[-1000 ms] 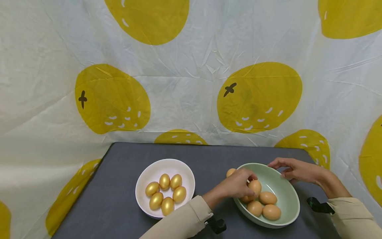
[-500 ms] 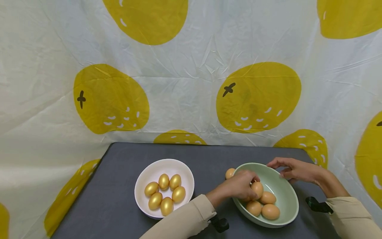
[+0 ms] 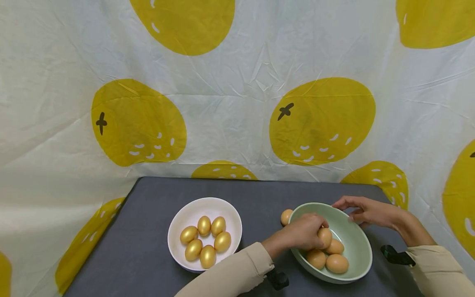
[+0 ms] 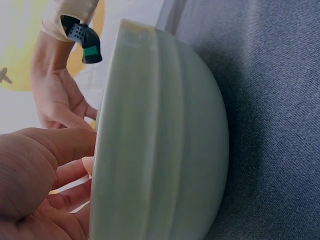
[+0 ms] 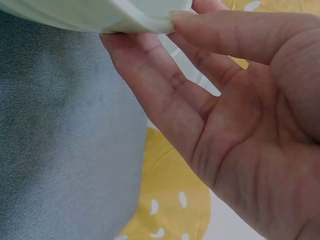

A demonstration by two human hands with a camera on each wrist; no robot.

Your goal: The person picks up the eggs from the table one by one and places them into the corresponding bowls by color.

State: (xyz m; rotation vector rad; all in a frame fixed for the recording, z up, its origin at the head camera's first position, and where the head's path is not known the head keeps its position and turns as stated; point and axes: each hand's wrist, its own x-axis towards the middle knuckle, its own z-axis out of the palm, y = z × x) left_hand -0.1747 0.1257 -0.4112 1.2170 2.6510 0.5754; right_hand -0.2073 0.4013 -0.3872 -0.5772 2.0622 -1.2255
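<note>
My left hand (image 3: pixel 306 232) reaches over the near-left rim of the green bowl (image 3: pixel 356 255), pinching a brown egg (image 3: pixel 325 238) inside it. Other brown eggs lie below, one of them a brown egg (image 3: pixel 337 263) at the front; the hand hides part of this group. At the bowl's far-right rim, my right hand (image 3: pixel 375 212) grips the edge. In the right wrist view the thumb (image 5: pixel 210 31) lies on the rim and the fingers sit under it. The left wrist view shows mostly the bowl's outer wall (image 4: pixel 165 130), with the left fingers reaching behind its rim.
A white bowl (image 3: pixel 174 235) with several golden eggs (image 3: pixel 208 256) stands left of the green one. Another brown egg (image 3: pixel 286 217) lies on the grey table (image 3: pixel 156 198) against the green bowl's left side. A white curtain (image 3: pixel 226 123) with yellow fruit prints hangs behind the table.
My left hand has moved right and slightly down inside the green bowl, carrying the pinched brown egg. The right hand keeps its place on the rim.
</note>
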